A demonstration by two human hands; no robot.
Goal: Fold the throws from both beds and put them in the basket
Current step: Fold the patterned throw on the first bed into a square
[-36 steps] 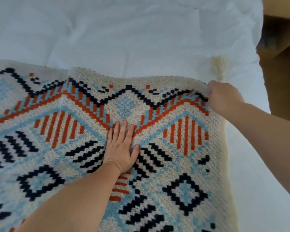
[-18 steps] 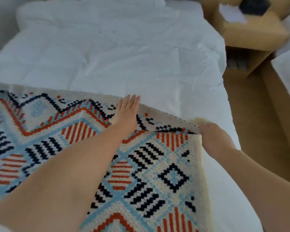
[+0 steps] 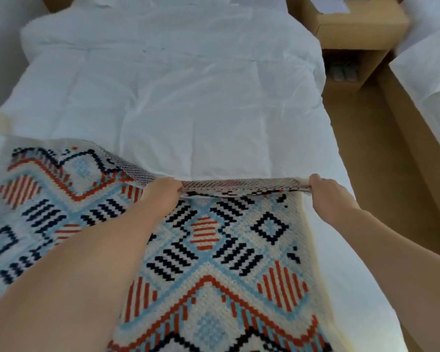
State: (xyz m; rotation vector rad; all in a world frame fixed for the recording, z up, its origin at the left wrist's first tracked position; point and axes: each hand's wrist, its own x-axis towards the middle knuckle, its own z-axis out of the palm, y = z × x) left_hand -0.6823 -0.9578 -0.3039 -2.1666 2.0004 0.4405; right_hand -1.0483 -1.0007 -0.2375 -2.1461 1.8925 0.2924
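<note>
So from my head cam feed: the throw [image 3: 214, 262] is lying across the near end of the bed [image 3: 188, 97], on top of the white duvet. It's a cream knit with orange, navy and light blue diamonds and stripes. Both hands are on its far edge. My left hand [image 3: 163, 191] has its fingers curled round that edge about midway along, and my right hand [image 3: 328, 196] is pinching the right-hand corner. The stretch of edge between them is lifted off the duvet and turned over a bit, so the greyish underside shows. Off to the right there's a wooden nightstand [image 3: 361, 24], with a second bed [image 3: 429, 67] beyond it.
</note>
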